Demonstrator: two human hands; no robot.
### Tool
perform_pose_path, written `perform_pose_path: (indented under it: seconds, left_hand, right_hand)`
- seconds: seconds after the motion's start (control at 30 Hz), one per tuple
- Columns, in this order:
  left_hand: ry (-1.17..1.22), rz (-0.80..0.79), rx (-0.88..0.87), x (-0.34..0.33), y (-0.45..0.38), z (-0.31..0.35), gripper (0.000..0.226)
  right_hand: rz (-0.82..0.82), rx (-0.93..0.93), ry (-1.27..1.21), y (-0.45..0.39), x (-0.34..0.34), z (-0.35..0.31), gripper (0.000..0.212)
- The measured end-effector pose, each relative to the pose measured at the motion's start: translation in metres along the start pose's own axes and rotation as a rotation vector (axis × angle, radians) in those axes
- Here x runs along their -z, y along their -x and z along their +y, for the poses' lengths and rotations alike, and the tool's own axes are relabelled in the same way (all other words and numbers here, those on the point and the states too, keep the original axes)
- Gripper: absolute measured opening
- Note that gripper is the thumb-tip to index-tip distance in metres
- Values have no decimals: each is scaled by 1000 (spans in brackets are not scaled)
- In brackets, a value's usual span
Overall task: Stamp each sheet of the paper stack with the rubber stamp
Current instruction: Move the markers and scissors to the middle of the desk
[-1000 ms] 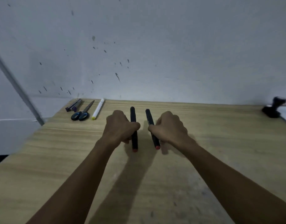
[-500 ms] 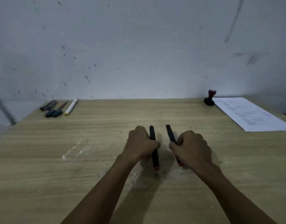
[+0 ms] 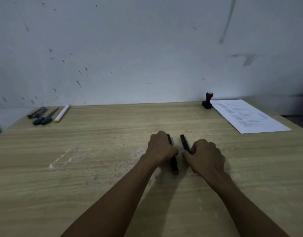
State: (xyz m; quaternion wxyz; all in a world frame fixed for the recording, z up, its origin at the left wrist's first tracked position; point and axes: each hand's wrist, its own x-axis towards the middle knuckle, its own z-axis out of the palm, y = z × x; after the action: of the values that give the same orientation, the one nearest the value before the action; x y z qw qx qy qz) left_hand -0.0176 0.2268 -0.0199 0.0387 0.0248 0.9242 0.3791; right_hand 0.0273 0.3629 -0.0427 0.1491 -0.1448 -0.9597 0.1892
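The rubber stamp [image 3: 207, 100], black base with a dark red knob, stands upright at the table's far right, touching the left edge of the white printed paper stack [image 3: 248, 116]. Both lie well beyond my hands. My left hand [image 3: 161, 147] is closed around a black marker with a red end [image 3: 174, 165] lying on the table. My right hand [image 3: 204, 155] is closed around a second black marker [image 3: 184, 143] just beside it; its near end is hidden under the hand.
On the wooden table [image 3: 96, 168], at the far left corner, lie scissors [image 3: 44, 117], a dark tool [image 3: 36, 112] and a white pen with a yellow tip [image 3: 61, 113]. A white wall rises directly behind the table.
The view has swung to the right and down, bringing the stamp and paper stack fully into sight. My hands keep their grip on the two markers, resting on the table.
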Motion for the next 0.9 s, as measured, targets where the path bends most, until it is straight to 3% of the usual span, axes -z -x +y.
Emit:
perform_pose_path:
  seconds: [0.47, 0.9]
  left_hand:
    - [-41, 22, 2, -5, 2, 6, 48]
    - [-12, -25, 29, 3, 9, 6, 37]
  right_hand:
    - [3, -30, -107, -1, -5, 8, 34]
    - [-38, -50, -168, 2, -1, 9, 35]
